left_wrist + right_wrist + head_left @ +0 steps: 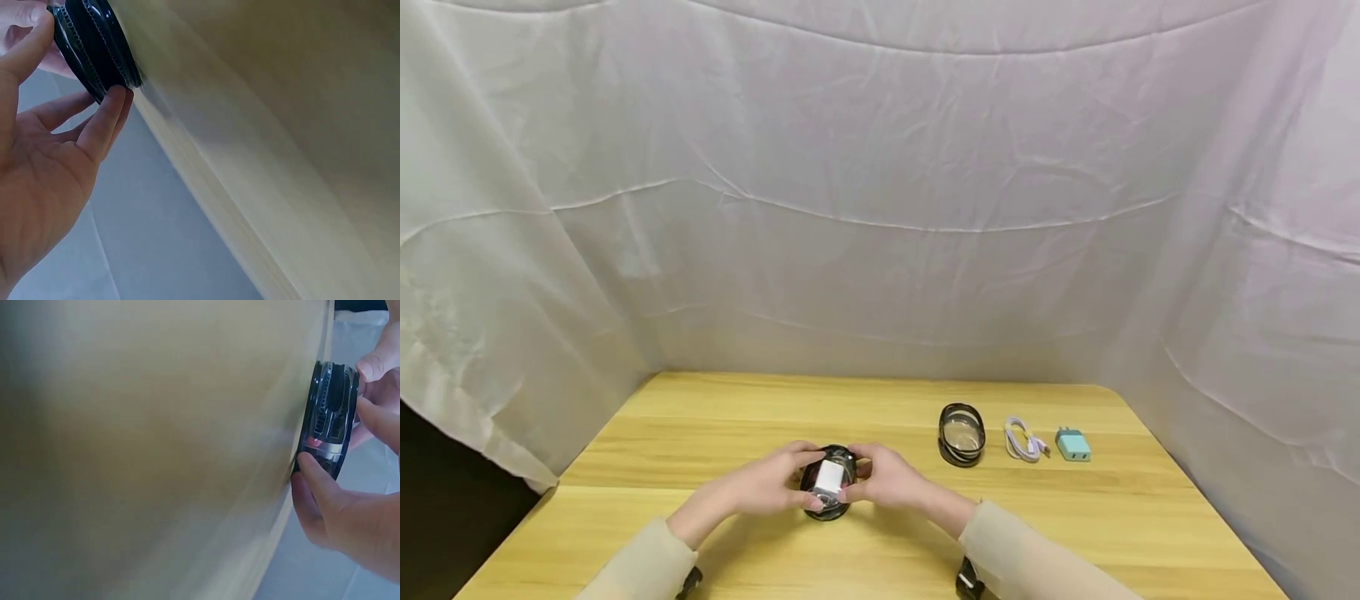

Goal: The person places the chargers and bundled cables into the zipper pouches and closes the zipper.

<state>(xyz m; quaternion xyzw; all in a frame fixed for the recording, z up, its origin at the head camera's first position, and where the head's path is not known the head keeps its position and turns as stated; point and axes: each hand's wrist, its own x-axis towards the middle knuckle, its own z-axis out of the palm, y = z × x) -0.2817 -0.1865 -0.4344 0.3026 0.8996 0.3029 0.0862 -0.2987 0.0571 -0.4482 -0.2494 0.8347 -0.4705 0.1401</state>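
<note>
1. black rims and clear plastic make up the oval case, which sits between the fingers of both hands; on my feed it seems to rest on the wooden table.
2. i see the left hand gripping its left flank, thumb toward the near end and fingers toward the far end, spread only as narrow as the case allows.
3. the right hand holds the opposite flank in much the same way, its thumb near the left thumb and its fingers at the far right rim.
4. i judge that this hold from 2 sides stops a light shell from sliding or turning, while leaving much of its top uncovered between the fingers.
5. its long axis runs away from the person, the far end leaning slightly toward the right fingers; the broad face points up, and a dark stitched band follows the side wall by the left fingertips.
6. a white item shows at that face between the fingers; inside or on top, i cannot tell.
7. well right of the right fingers, and beyond them, stand a 2nd case, a coiled white cable and a teal charger, prongs pointing away; i take the rough row as keeping each piece separately reachable.
</note>
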